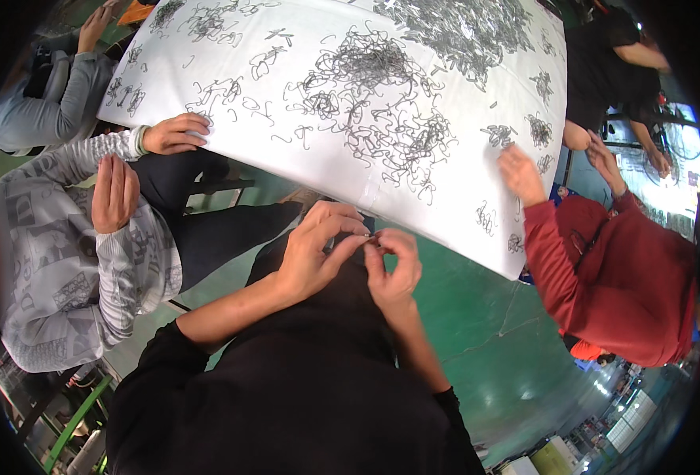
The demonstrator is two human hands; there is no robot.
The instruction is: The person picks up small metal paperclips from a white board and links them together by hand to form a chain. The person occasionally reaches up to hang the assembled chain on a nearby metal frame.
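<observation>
Close to my lap, just off the near edge of the table, my left hand [318, 249] and my right hand [395, 271] meet fingertip to fingertip. Both are closed in a pinch around something tiny, with a small bright spot showing between them; its kind is too small to make out. On the white-covered table ahead lies a loose, tangled pile of thin dark curved pieces [374, 59]. More of these curved pieces [393, 150] spread toward the near edge. Farther back and to the right is a large heap of short, straighter dark pieces [473, 32].
At the left sits a person in a grey patterned top [73, 253], one hand on the table edge. To the right, a person in a red top [619, 277] reaches over the table [461, 229]. Others sit farther back on both sides. The floor [485, 332] is green.
</observation>
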